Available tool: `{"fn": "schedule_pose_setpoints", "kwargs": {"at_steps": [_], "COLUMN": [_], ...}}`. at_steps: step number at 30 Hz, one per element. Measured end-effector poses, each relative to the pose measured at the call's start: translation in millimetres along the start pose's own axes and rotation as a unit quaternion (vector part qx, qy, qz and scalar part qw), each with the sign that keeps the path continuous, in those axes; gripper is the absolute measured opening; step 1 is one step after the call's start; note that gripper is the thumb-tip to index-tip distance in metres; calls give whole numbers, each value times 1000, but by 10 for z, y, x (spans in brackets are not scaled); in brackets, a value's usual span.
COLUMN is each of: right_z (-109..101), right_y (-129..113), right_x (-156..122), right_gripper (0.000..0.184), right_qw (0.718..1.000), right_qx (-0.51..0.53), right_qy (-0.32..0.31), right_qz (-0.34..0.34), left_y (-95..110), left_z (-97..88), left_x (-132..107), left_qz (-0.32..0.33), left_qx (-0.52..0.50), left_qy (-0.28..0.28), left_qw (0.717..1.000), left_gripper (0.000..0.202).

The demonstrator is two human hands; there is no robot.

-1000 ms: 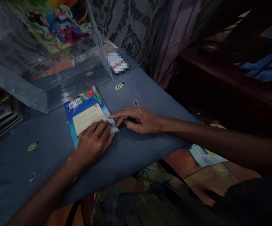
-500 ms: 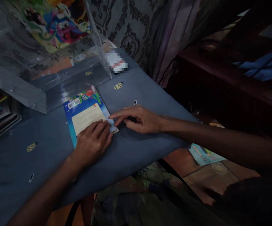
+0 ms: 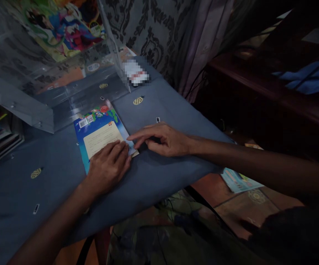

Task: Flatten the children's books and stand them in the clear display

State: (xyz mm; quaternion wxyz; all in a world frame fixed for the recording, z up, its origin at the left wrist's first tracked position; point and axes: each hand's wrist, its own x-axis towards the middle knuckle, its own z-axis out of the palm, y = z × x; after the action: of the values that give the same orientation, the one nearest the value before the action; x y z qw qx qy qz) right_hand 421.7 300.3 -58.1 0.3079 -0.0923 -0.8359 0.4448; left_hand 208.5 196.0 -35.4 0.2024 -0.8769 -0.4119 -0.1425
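Note:
A blue booklet (image 3: 79, 138) with a cream text panel, a barcode and colourful sea pictures lies flat on the blue table cover (image 3: 159, 175). My left hand (image 3: 109, 162) rests palm down over its lower part, fingers stretched out, hiding that corner and some of the text. From the right, my right hand (image 3: 162, 140) reaches to the booklet's right edge. Its index finger points out and its fingertips are at that edge; the hand is open and grasps nothing.
A clear plastic stand (image 3: 42, 114) rises behind the booklet, with a colourful picture (image 3: 71, 29) beyond it. Stacked books (image 3: 3, 140) sit at the left. A pixelated white item (image 3: 135, 71) lies at the back. Dark red furniture (image 3: 247, 79) stands at the right; a light-blue printed sheet (image 3: 238, 182) is lower down.

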Motion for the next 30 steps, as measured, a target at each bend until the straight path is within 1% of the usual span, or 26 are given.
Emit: {"fn": "schedule_pose_setpoints", "kwargs": {"at_steps": [4, 8, 14, 23, 26, 30], "right_z": [-16, -12, 9, -2, 13, 29], "right_y": [-55, -40, 22, 13, 27, 26], "right_x": [12, 9, -6, 10, 16, 25], "right_gripper": [44, 44, 48, 49, 46, 40], "right_qw": [1000, 1000, 1000, 998, 996, 989], "right_qx": [2, 3, 6, -22, -50, -94], "right_qy": [-6, -6, 4, -33, -43, -57], "right_qz": [11, 15, -17, -41, -53, -95], "left_y": [1, -6, -10, 4, 6, 13], "left_z": [4, -11, -18, -4, -11, 0], "left_x": [-9, 1, 10, -17, -8, -13], "left_qz": [-4, 2, 8, 0, -1, -5], "left_qx": [0, 2, 10, 5, 6, 5], "left_qy": [-8, -6, -4, -12, -19, -19], "left_qw": [1000, 1000, 1000, 1000, 1000, 1000], "left_gripper": [20, 20, 20, 19, 17, 18]}}
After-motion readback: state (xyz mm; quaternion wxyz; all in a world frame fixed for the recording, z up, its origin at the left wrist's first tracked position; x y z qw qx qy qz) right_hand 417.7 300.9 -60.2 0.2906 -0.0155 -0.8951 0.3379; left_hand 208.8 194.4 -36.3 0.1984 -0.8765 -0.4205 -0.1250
